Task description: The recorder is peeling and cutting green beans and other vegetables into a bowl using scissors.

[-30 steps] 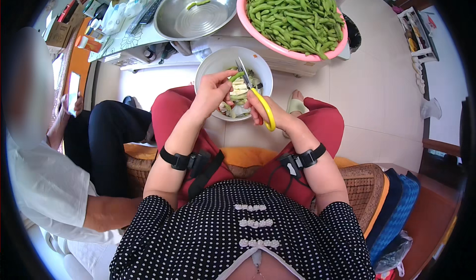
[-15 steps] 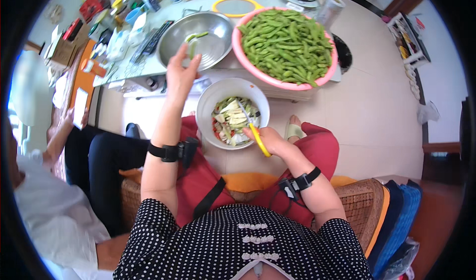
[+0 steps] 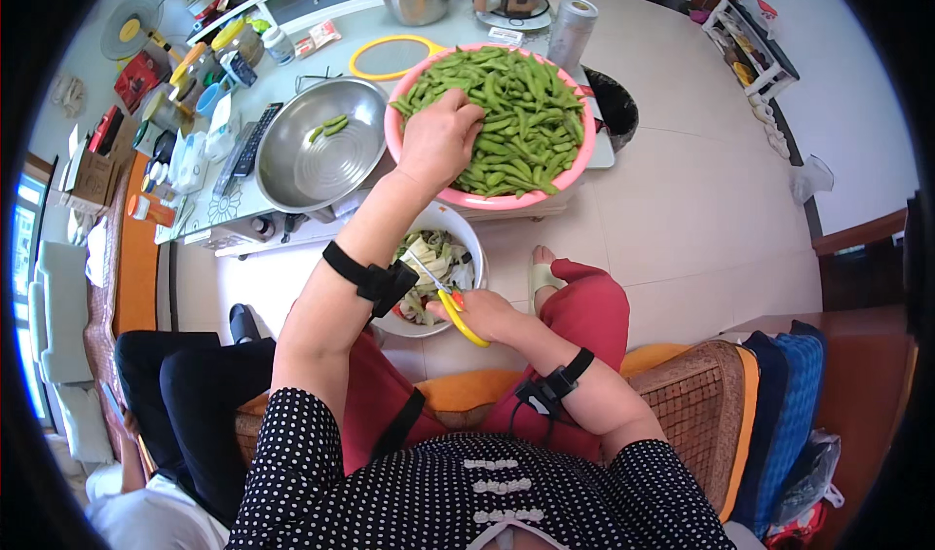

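My left hand (image 3: 443, 139) reaches over the left side of a pink basin (image 3: 394, 146) heaped with green edamame pods (image 3: 521, 121). Its fingers are bent down and closed against the pods, and whatever they grip is hidden. Scissors (image 3: 458, 318) with yellow handles are in my right hand (image 3: 492, 316), blades pointing up and left over a white pot (image 3: 477, 248). Vegetable scraps (image 3: 440, 258) lie in that pot, partly covered by my left forearm. Left of the basin, a steel bowl (image 3: 282, 165) holds a few pods (image 3: 329, 127).
A yellow-rimmed mesh strainer (image 3: 390, 56) lies behind the bowl on the glass-topped table (image 3: 292, 68). Jars, a remote control (image 3: 257, 141) and a steel pot (image 3: 417, 0) stand around it. A black bin (image 3: 616, 107) is beyond the basin. Someone in dark trousers (image 3: 209, 394) sits at my left.
My left hand has gone from above the steel bowl rightward to the edamame pile, its fingers closing. The scissors stay in my right hand over the pot. The whole view has shifted.
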{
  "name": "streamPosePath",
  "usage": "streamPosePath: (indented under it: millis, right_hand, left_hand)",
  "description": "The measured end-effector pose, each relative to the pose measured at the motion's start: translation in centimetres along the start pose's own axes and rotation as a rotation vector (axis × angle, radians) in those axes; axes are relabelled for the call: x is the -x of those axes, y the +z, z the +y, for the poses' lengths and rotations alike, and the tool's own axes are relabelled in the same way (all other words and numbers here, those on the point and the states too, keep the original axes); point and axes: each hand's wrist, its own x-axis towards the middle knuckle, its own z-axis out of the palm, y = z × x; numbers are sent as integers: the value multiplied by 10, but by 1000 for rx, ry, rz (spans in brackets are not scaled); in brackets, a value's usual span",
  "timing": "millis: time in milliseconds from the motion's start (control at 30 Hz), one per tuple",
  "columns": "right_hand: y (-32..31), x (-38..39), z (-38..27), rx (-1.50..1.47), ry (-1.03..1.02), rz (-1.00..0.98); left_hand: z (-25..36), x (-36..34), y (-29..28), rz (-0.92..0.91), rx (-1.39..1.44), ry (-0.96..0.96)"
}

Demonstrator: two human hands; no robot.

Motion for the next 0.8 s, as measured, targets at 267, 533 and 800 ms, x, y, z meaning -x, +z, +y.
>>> streamPosePath:
  millis: [267, 533, 800]
  right_hand:
    - [0, 6, 41, 14, -21, 67]
    - [-11, 12, 67, -116, -39, 169]
    - [-8, 17, 10, -603, -151, -100]
  left_hand:
    - [18, -3, 1, -18, -57, -71]
    - [10, 47, -36, 86, 934, -700]
    - [10, 168, -76, -21, 1091, -938]
